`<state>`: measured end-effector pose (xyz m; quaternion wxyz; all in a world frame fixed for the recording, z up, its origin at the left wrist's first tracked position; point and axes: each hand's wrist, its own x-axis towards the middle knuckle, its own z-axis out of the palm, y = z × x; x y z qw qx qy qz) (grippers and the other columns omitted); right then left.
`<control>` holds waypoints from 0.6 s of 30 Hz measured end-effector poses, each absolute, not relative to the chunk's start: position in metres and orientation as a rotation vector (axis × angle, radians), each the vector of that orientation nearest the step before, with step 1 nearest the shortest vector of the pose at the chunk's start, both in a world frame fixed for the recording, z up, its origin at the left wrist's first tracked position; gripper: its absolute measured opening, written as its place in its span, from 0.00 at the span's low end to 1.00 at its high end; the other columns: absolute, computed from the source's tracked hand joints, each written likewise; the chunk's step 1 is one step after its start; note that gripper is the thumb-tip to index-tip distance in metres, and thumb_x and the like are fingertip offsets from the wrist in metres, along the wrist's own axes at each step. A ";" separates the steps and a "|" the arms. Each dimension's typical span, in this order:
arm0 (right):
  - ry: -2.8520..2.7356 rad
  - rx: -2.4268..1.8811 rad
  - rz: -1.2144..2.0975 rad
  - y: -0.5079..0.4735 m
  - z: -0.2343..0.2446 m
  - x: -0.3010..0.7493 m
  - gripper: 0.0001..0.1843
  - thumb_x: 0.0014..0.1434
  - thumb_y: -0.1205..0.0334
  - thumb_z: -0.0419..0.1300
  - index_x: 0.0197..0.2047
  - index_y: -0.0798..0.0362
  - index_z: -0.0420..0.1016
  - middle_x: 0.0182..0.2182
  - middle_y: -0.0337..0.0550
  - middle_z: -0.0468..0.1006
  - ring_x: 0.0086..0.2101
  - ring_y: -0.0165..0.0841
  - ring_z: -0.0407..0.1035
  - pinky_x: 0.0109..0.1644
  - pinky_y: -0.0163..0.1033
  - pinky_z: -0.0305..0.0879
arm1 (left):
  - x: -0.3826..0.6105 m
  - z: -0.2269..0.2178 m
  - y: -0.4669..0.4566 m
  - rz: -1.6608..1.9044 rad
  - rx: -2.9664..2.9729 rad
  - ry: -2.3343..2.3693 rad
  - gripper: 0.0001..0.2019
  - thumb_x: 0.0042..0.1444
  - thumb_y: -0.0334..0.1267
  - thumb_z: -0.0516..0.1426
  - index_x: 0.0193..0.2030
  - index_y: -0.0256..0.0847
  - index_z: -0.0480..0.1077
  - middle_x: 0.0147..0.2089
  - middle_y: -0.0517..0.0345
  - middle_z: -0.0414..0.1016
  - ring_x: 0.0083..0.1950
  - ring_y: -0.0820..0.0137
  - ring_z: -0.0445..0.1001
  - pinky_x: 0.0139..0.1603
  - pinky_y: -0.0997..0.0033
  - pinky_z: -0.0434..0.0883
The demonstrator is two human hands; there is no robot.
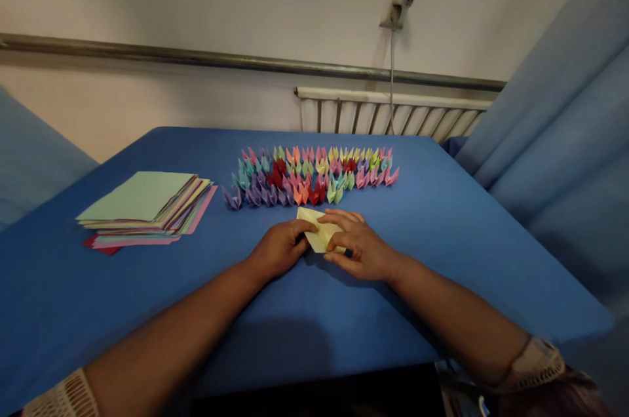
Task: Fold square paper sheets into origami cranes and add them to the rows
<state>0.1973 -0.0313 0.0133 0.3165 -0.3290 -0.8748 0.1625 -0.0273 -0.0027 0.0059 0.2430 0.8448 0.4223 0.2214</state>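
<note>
A pale yellow sheet of origami paper [319,241], partly folded, is held between my two hands a little above the blue-covered table. My left hand [279,248] pinches its left edge with thumb and fingers. On the other side, my right hand [361,246] grips the paper with bent fingers, which cover its right part. Just beyond the hands stand rows of small folded paper cranes [308,176] in purple, red, pink, green, yellow and other colours.
To the left lies a loose stack of coloured paper sheets [142,197], pale green on top. The blue cloth [442,227] covers the table. Behind are a wall rail [221,59], a radiator [393,109] and a plug with a cord [400,4]. Blue curtains [555,109] hang at the right.
</note>
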 end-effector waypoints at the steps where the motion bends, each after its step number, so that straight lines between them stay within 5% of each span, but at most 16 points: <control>1: -2.251 -0.853 0.470 -0.031 0.015 0.199 0.07 0.60 0.57 0.59 0.39 0.49 0.75 0.59 0.46 0.67 0.62 0.41 0.56 0.62 0.51 0.52 | -0.028 0.007 -0.004 0.629 2.342 1.139 0.12 0.59 0.36 0.53 0.47 0.41 0.74 0.45 0.53 0.79 0.45 0.66 0.76 0.48 0.67 0.71; 6: -1.875 -1.030 0.681 -0.016 0.007 0.210 0.12 0.62 0.55 0.56 0.42 0.52 0.77 0.53 0.51 0.70 0.53 0.41 0.65 0.55 0.47 0.62 | -0.031 0.012 -0.009 0.735 2.430 1.013 0.11 0.59 0.36 0.54 0.46 0.43 0.74 0.45 0.54 0.79 0.45 0.66 0.77 0.48 0.68 0.72; 12: -1.924 -1.177 1.159 -0.002 -0.016 0.218 0.10 0.58 0.61 0.58 0.41 0.52 0.78 0.32 0.39 0.77 0.28 0.29 0.66 0.33 0.34 0.63 | -0.036 0.008 -0.003 0.599 2.428 0.990 0.12 0.57 0.36 0.57 0.48 0.43 0.73 0.54 0.51 0.74 0.53 0.62 0.74 0.53 0.64 0.72; 16: -1.946 -1.235 1.178 0.000 -0.024 0.219 0.12 0.56 0.68 0.56 0.41 0.52 0.78 0.30 0.37 0.76 0.27 0.28 0.66 0.32 0.33 0.62 | -0.039 0.015 -0.003 0.565 2.581 1.064 0.25 0.51 0.38 0.63 0.58 0.45 0.69 0.72 0.48 0.47 0.71 0.49 0.49 0.66 0.48 0.59; 18: -1.989 -1.249 1.127 0.001 -0.024 0.219 0.15 0.55 0.71 0.55 0.43 0.51 0.78 0.33 0.38 0.76 0.29 0.28 0.67 0.34 0.34 0.63 | -0.039 0.020 -0.005 0.546 2.677 1.022 0.22 0.54 0.37 0.61 0.57 0.47 0.70 0.74 0.52 0.43 0.73 0.49 0.41 0.68 0.44 0.53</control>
